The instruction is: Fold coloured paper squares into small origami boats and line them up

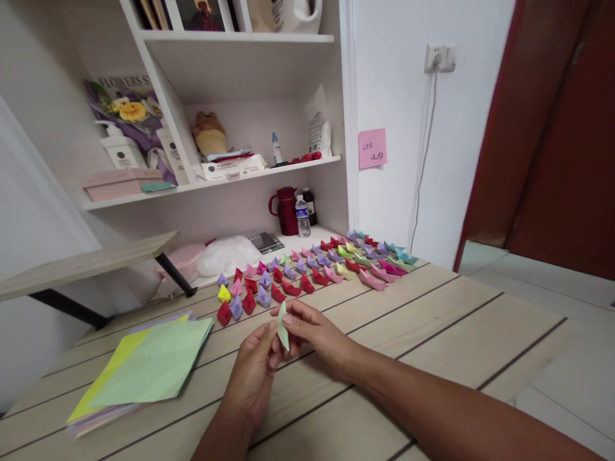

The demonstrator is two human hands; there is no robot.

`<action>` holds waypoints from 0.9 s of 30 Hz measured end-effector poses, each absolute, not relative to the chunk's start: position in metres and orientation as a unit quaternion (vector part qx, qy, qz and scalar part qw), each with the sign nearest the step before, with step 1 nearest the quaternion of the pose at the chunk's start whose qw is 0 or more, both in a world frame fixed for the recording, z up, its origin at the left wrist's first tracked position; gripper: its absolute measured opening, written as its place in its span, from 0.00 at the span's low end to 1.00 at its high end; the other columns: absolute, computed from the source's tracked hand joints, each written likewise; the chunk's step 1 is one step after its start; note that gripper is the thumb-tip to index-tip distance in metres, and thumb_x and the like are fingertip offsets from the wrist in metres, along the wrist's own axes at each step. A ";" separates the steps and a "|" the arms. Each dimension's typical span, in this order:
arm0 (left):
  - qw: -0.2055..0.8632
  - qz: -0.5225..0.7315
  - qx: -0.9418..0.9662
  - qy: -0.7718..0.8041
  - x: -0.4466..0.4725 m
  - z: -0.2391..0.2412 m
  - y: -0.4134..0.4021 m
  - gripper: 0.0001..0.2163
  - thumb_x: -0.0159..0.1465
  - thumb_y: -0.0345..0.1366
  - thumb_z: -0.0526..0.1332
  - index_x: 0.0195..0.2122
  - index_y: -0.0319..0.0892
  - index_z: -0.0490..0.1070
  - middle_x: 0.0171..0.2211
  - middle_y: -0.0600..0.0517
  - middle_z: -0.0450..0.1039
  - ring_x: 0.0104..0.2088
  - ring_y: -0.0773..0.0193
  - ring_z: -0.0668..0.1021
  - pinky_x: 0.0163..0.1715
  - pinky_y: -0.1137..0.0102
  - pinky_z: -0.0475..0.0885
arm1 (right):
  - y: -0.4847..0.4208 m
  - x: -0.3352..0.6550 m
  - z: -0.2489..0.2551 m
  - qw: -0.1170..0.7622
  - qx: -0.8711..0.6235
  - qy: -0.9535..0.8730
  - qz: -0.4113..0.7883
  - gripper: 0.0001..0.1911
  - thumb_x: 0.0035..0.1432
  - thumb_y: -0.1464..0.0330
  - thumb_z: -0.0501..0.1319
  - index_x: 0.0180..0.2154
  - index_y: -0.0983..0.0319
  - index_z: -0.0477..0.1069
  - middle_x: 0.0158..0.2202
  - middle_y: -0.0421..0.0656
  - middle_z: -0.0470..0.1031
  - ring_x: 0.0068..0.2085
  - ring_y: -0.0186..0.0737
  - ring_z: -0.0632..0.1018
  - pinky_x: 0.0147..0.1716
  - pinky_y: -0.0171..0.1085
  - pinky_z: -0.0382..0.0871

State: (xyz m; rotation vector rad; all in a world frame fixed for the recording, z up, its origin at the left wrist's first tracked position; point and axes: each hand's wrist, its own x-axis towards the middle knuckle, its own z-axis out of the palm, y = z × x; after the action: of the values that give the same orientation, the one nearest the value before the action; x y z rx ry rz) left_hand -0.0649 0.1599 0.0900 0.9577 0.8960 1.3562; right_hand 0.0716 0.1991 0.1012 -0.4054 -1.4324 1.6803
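Observation:
A small folded piece of pale green paper is held upright above the table, between my two hands. My left hand pinches its lower left side with thumb and fingers. From the right, my right hand grips its other side, thumb on the near face and fingers behind. Parts of the fingers behind the paper are hidden. Just beyond my hands stand rows of folded paper boats in red, purple, pink, yellow, green and blue.
A stack of coloured paper sheets lies left on the slatted table. Behind it stands a small raised wooden shelf on black legs. At the back are a red jug, a water bottle and a plastic bag.

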 end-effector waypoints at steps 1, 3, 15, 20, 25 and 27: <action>0.588 0.581 0.412 0.383 -0.064 0.091 0.160 0.18 0.62 0.45 0.64 0.19 0.42 0.64 0.15 0.58 0.61 0.24 0.69 0.68 0.32 0.74 0.64 | 0.199 0.072 0.101 0.433 -0.161 -0.573 0.677 0.20 0.57 0.52 0.64 0.40 0.61 0.69 0.25 0.37 0.74 0.22 0.30 0.70 0.25 0.31 0.64; 0.591 0.579 0.413 0.380 -0.064 0.092 0.160 0.18 0.62 0.45 0.64 0.19 0.42 0.64 0.15 0.58 0.61 0.24 0.69 0.68 0.33 0.73 0.64 | 0.200 0.072 0.100 0.431 -0.157 -0.570 0.682 0.20 0.56 0.53 0.65 0.41 0.62 0.71 0.25 0.38 0.75 0.22 0.30 0.71 0.24 0.31 0.64; 0.592 0.574 0.412 0.388 -0.066 0.092 0.159 0.18 0.60 0.49 0.65 0.23 0.41 0.68 0.15 0.58 0.60 0.23 0.69 0.68 0.29 0.73 0.64 | 0.200 0.072 0.099 0.424 -0.140 -0.567 0.693 0.21 0.56 0.54 0.66 0.43 0.63 0.73 0.26 0.39 0.75 0.24 0.30 0.71 0.25 0.30 0.65; 0.563 0.583 0.418 0.410 -0.068 0.091 0.161 0.20 0.59 0.52 0.65 0.20 0.41 0.65 0.16 0.59 0.61 0.20 0.71 0.65 0.24 0.75 0.60 | 0.200 0.072 0.100 0.431 -0.163 -0.568 0.682 0.16 0.55 0.60 0.65 0.42 0.63 0.74 0.27 0.39 0.75 0.25 0.31 0.72 0.24 0.31 0.64; 0.509 0.590 0.434 0.452 -0.071 0.089 0.165 0.17 0.58 0.47 0.67 0.22 0.40 0.68 0.17 0.58 0.65 0.18 0.74 0.59 0.20 0.75 0.53 | 0.201 0.071 0.100 0.446 -0.212 -0.561 0.665 0.15 0.49 0.72 0.61 0.42 0.62 0.71 0.25 0.37 0.74 0.26 0.32 0.73 0.25 0.30 0.64; 0.493 0.593 0.439 0.461 -0.072 0.087 0.167 0.15 0.57 0.45 0.68 0.22 0.40 0.70 0.18 0.58 0.66 0.19 0.73 0.61 0.20 0.75 0.55 | 0.202 0.071 0.099 0.451 -0.224 -0.560 0.657 0.16 0.47 0.73 0.60 0.42 0.61 0.69 0.25 0.35 0.74 0.25 0.31 0.73 0.25 0.30 0.64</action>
State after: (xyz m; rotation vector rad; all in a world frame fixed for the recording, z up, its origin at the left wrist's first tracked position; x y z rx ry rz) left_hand -0.0716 0.1666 0.0874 1.0657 1.1190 1.4379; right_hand 0.0706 0.2023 0.0986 -0.5547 -1.3845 1.6246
